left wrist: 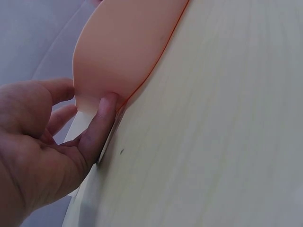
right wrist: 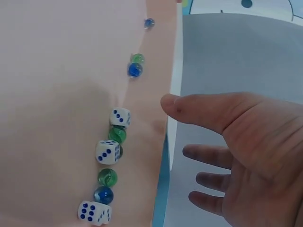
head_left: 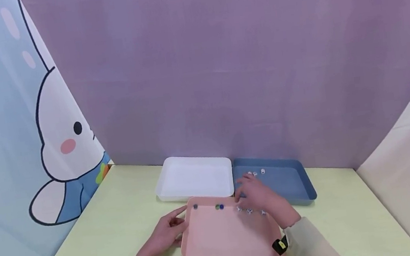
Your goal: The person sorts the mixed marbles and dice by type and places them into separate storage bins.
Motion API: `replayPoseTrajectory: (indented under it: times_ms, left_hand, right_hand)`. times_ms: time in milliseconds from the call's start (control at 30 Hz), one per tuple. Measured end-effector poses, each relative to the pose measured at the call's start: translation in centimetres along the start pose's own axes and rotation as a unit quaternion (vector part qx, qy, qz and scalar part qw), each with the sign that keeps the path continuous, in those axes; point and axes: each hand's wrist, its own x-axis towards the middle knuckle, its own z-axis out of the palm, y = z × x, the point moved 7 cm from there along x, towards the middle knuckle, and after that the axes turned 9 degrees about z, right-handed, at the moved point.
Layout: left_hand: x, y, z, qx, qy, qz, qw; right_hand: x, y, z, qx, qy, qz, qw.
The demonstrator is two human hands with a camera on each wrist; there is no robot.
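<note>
My left hand (head_left: 167, 232) grips the left side of a pink tray (head_left: 231, 241). In the left wrist view its thumb (left wrist: 106, 106) is at the tray's lower edge and its fingers are at the upper rim. Along the tray's far wall lie white dice with blue pips (right wrist: 108, 152), green marbles (right wrist: 108, 177) and blue marbles (right wrist: 135, 70). Over the far right rim is my right hand (head_left: 256, 194), fingers spread and loose, holding nothing. The right wrist view shows its thumb (right wrist: 189, 105) beside the rim, close to the row of dice and marbles.
Behind the pink tray stands a white tray (head_left: 196, 176), with a blue tray (head_left: 282, 182) to its right. Several white dice (head_left: 263, 171) lie near the blue tray's far wall. All rest on a pale yellow table (head_left: 357, 220) enclosed by curtains (head_left: 200, 59).
</note>
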Motion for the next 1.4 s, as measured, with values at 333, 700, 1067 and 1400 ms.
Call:
replayPoseTrajectory:
  times_ms: [333, 700, 1067, 1400]
  left_hand:
    - [0.4, 0.9, 0.0, 0.002, 0.007, 0.005, 1.0]
    - [0.2, 1.1, -0.1, 0.006, 0.008, 0.007, 0.9999]
    - [0.2, 1.2, 0.3, 0.008, 0.005, 0.007, 0.9999]
    - [0.2, 1.1, 0.5, 0.005, 0.002, -0.003, 1.0]
  right_hand:
    - [0.8, 0.0, 0.5, -0.081, 0.018, 0.027, 0.996]
    - [1.1, 0.0, 1.1, -0.111, 0.018, 0.013, 0.994]
    - [1.1, 1.0, 1.5, -0.118, 0.003, 0.038, 0.992]
    - [0.4, 1.0, 1.6, -0.1, -0.008, 0.037, 0.994]
